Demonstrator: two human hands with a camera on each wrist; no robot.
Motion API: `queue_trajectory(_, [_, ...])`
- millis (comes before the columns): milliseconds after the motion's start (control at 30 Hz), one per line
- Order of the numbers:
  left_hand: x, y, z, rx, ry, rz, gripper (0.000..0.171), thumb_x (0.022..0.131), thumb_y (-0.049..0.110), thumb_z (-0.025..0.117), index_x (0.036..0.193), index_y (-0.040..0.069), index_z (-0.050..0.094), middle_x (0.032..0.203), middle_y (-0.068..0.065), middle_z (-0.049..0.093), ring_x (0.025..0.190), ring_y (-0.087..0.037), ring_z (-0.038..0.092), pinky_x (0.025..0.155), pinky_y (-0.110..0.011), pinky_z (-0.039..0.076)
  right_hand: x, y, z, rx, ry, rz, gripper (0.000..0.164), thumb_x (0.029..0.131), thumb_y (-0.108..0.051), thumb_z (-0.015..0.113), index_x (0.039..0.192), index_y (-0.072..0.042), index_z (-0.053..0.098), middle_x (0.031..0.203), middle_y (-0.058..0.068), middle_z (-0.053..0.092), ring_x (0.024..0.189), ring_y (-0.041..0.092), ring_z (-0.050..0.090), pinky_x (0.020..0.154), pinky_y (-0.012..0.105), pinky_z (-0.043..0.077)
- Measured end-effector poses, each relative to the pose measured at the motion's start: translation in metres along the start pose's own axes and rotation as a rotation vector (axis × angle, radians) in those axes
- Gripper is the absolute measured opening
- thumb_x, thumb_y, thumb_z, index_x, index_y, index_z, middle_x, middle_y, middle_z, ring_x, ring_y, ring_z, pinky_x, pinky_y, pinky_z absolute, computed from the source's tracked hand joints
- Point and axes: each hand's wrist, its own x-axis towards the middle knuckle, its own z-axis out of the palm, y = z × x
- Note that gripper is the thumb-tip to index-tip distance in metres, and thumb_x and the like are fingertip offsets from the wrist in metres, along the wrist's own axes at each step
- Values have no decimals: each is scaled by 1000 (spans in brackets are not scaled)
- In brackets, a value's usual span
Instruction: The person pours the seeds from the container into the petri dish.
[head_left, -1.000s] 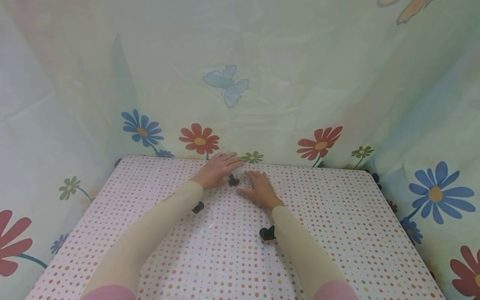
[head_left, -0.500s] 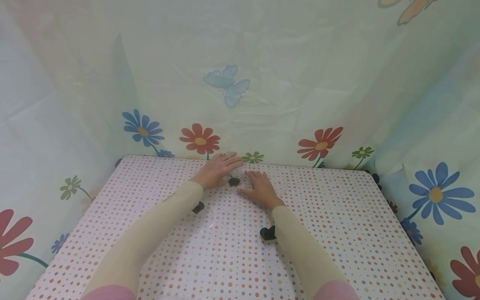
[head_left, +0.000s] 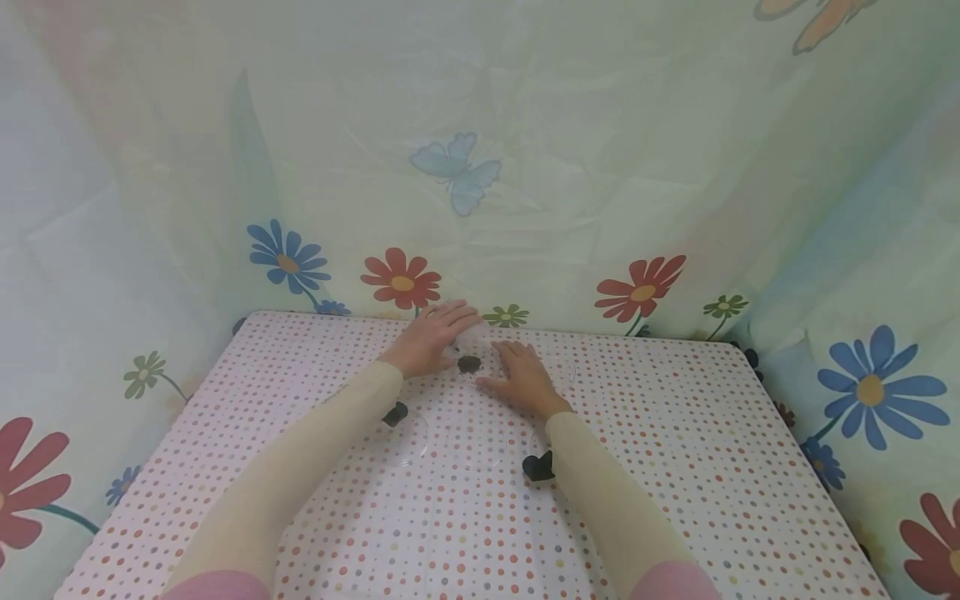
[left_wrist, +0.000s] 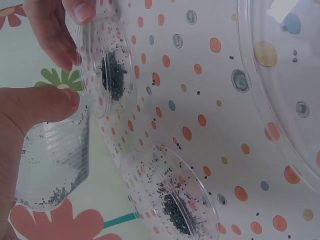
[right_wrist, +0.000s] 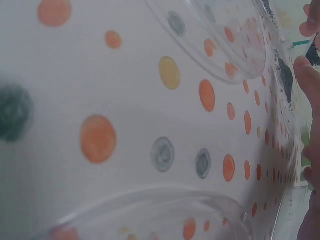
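My left hand [head_left: 431, 340] grips a clear plastic container [left_wrist: 50, 165], its thumb pressed along the upper edge. Dark granules cling inside that container. Beside it stands a clear shallow dish [left_wrist: 126, 95] bearing a pile of dark granules [left_wrist: 114, 75]. My right hand [head_left: 522, 379] lies at this dish's right side with relaxed, spread fingers; thumb and fingertips overlap the rim in the left wrist view. A second clear dish [left_wrist: 212, 200] with a similar dark pile [left_wrist: 176, 212] sits to the left, partly under the left forearm in the head view.
More clear dishes stand on the dotted tabletop [head_left: 675, 467], among them a near one [left_wrist: 250, 95] and one right of the right hand [head_left: 574, 375]. Stray granules [left_wrist: 198, 93] dot the surface. A printed flower curtain [head_left: 540, 200] rises behind the table edge.
The left hand has shifted slightly left and raised the container off the dish. The dark pile now shows as a compact patch. The right hand has hardly moved.
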Motion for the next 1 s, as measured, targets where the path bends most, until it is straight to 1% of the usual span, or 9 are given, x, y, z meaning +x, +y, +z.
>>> queue_trajectory(133, [0,1,-1,-17,16,-5,85,68,25,80,140,19,35,146,-1,36,138,-22,26,108,-48,32,0,3,-2,-18,17,-34,82,77,-66,54,142,-20,32,147,6,33,139,25,24,117,44,9])
queue_trajectory(267, [0,2,-1,-25,18,0,87,67,27,80,140,18,35,146,-2,36,138,-23,26,107,-49,33,1,6,-4,-58,16,-41,84,77,-67,53,142,-17,32,148,9,31,139,28,23,117,46,10])
queue_trajectory(400, [1,3,-1,-28,21,7,87,67,28,80,141,18,34,146,-2,35,138,-23,25,107,-49,33,-1,6,-9,-91,20,-40,84,78,-65,54,142,-14,32,148,10,31,139,29,23,117,46,10])
queue_trajectory(533, [3,4,1,-28,29,13,87,68,27,80,141,19,33,146,-1,35,139,-22,25,107,-49,33,-5,8,-16,-92,37,-39,84,77,-63,57,141,-12,33,146,12,35,138,31,25,117,46,11])
queue_trajectory(800, [13,11,4,-52,41,34,87,67,28,80,141,20,34,146,0,35,139,-22,25,106,-47,34,-14,21,-23,-133,47,-13,83,78,-65,54,141,-13,34,145,11,35,137,29,28,116,46,14])
queue_trajectory(1000, [19,18,6,-64,41,52,87,68,30,80,141,18,33,145,-2,36,138,-22,26,106,-47,34,-25,27,-30,-92,73,37,81,78,-62,56,140,-14,34,146,12,34,138,31,25,115,49,15])
